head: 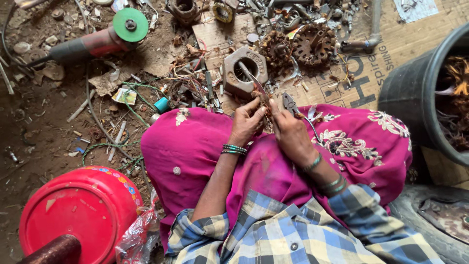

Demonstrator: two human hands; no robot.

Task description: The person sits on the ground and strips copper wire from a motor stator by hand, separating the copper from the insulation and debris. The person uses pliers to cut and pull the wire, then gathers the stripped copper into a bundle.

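Observation:
My left hand (pixel 246 122) and my right hand (pixel 289 132) meet above my lap, which is draped in magenta cloth (pixel 195 146). Both pinch a small tangle of copper wire (pixel 264 105) between the fingertips. A thin metal strip (pixel 251 78) rises from that tangle toward a grey hexagonal metal block (pixel 244 71) with a round hole, lying on the ground just beyond my knees. Pliers (pixel 292 103) rest on the cloth beside my right hand. Green bangles circle both wrists.
An angle grinder (pixel 97 41) with a green disc lies at far left. Rusty motor cores (pixel 298 46) and scrap sit on cardboard (pixel 391 54). A black tub (pixel 430 93) with wire stands right; a red plastic container (pixel 78 210) is near left.

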